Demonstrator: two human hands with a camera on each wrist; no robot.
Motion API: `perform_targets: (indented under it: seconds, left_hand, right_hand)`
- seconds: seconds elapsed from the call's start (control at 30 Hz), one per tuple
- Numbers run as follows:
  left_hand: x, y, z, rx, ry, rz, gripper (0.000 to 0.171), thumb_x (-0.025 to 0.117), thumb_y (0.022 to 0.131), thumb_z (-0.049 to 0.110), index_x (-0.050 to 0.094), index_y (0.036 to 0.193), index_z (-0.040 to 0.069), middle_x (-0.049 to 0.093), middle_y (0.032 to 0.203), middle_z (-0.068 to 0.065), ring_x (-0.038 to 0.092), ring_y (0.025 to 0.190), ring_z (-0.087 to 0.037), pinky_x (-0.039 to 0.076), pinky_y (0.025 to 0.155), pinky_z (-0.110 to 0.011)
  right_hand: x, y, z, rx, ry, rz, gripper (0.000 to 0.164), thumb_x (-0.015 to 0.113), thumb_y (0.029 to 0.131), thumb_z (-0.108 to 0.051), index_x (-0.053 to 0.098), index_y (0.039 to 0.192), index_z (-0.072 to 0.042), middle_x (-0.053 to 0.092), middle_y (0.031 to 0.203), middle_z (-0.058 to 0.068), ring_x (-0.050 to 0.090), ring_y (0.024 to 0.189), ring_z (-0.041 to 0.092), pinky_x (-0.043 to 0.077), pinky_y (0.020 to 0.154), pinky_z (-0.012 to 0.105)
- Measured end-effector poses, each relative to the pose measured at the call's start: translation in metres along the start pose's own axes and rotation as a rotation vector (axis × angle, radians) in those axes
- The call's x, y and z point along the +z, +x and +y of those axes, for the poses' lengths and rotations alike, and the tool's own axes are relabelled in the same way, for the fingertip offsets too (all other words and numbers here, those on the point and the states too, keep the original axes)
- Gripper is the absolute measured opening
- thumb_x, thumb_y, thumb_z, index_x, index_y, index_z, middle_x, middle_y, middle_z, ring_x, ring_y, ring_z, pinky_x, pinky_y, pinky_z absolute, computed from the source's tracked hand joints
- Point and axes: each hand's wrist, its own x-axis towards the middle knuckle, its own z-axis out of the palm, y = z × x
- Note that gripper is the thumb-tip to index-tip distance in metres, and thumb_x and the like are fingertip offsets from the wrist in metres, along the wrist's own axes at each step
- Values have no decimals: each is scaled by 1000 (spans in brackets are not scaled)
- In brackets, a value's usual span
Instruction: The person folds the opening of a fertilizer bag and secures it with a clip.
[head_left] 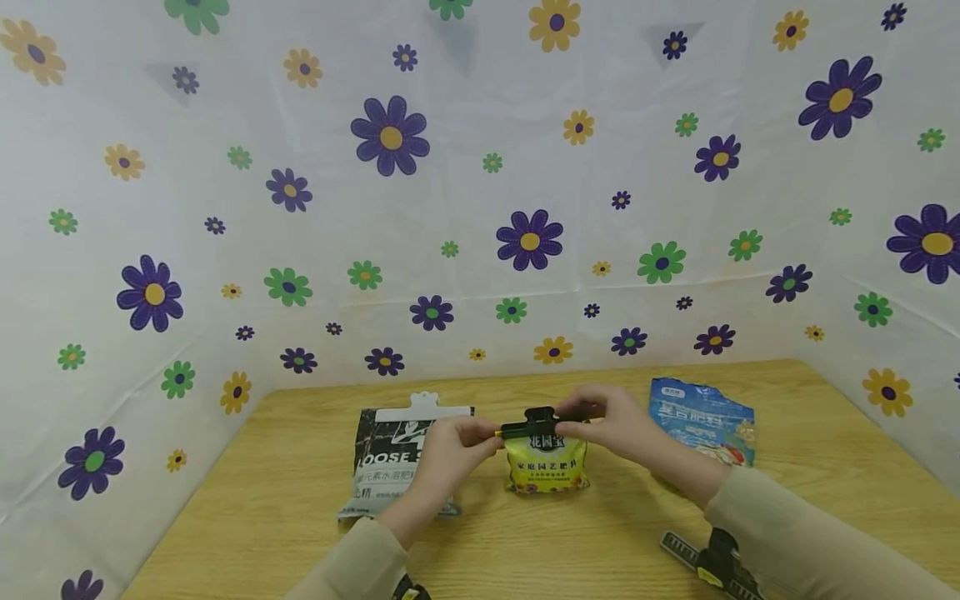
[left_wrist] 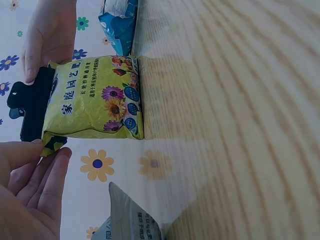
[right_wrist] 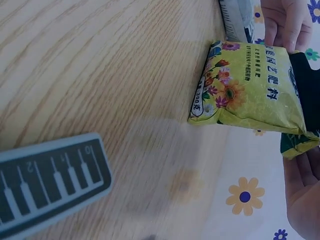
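From the head feed I see a person with two bare hands and a long pale beige sleeve on each arm. At seven o'clock the left sleeve (head_left: 356, 567) is plain and matte — its loose cuff ends near the wrist and leaves the left hand (head_left: 453, 446) uncovered. At four o'clock I have the right sleeve (head_left: 810, 529), matching in colour — more of its length shows, below the uncovered right hand (head_left: 611, 421).

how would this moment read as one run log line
left hand: pinches top corner of yellow bag; right hand: grips opposite top corner; black clip: across bag top; gray bag: leftmost; blue bag: rightmost
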Motion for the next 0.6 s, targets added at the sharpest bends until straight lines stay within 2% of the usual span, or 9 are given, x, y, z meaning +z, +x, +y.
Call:
perform_targets:
  seconds: [0.2,0.43,0.6]
  left_hand:
    - [0,-2,1,-1,-6,1,15,79,94,2,80,109,-2,81,106,-19,79,97,-31,68,83,-35]
    - [0,-1,-1,-2,-10,3,16,79,94,3,80,109,-1,82,106,-19,79,96,-31,68,83,-36]
    - [0,-1,-1,-8,-20,6,16,79,94,4,81,109,-1,82,106,-19,79,96,-30,68,84,-37]
  right_hand:
    - [-2,-3,4,-1,20,-3,22,80,96,-17,77,114,-4,78,113,13,77,104,26,65,94,37]
    - [-3,-5,7,-1,37,0,20,80,96,-14,77,111,-2,78,109,14,75,99,21,61,85,19]
    - [-3,-5,9,-1,44,-1,18,79,97,-14,77,110,-2,78,108,14,74,98,19,61,83,18]
